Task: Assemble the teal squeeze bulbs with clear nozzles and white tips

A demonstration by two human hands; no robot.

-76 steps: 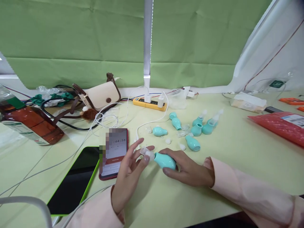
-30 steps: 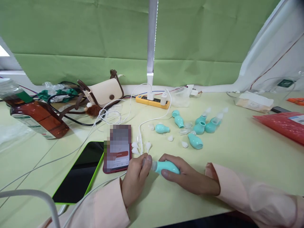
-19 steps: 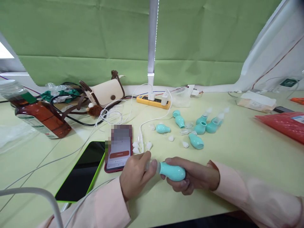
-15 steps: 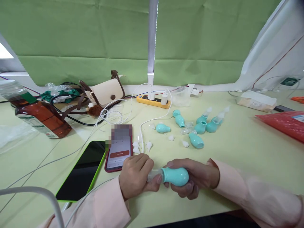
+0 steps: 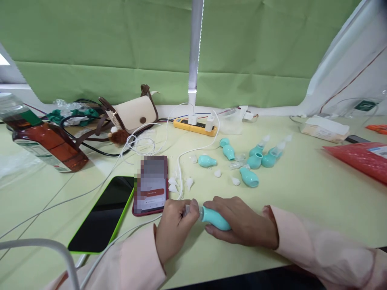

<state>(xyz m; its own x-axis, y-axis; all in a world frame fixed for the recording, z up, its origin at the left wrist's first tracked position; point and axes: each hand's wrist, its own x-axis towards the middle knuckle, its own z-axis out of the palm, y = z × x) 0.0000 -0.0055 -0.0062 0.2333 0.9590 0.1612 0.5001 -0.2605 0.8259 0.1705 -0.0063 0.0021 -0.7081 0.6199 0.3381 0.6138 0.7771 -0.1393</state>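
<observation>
Near the table's front, my right hand [image 5: 242,221] wraps round a turquoise squeeze bulb [image 5: 216,218], its narrow neck pointing left. A clear plastic tube [image 5: 186,210] meets that neck, and my left hand [image 5: 178,225] is closed on it; my thumb and fingers hide much of it. How deep the tube sits in the bulb I cannot tell. Beyond my hands lie more turquoise bulbs [image 5: 249,177], some with clear tips fitted. Small white tips [image 5: 189,184] and clear tube pieces [image 5: 235,165] are scattered among them.
Left of my hands lie a phone in a red case [image 5: 151,193] and a phone with a green edge [image 5: 102,213]. White cables [image 5: 180,169] cross the table. A brown bottle [image 5: 51,145], handbag [image 5: 133,114], yellow power strip [image 5: 193,127] and red package [image 5: 359,157] stand farther off.
My right hand has turned over so its back now covers the bulb's wide end. The bulb has tilted and shifted slightly left. My left hand has rotated, still gripping the clear tube.
</observation>
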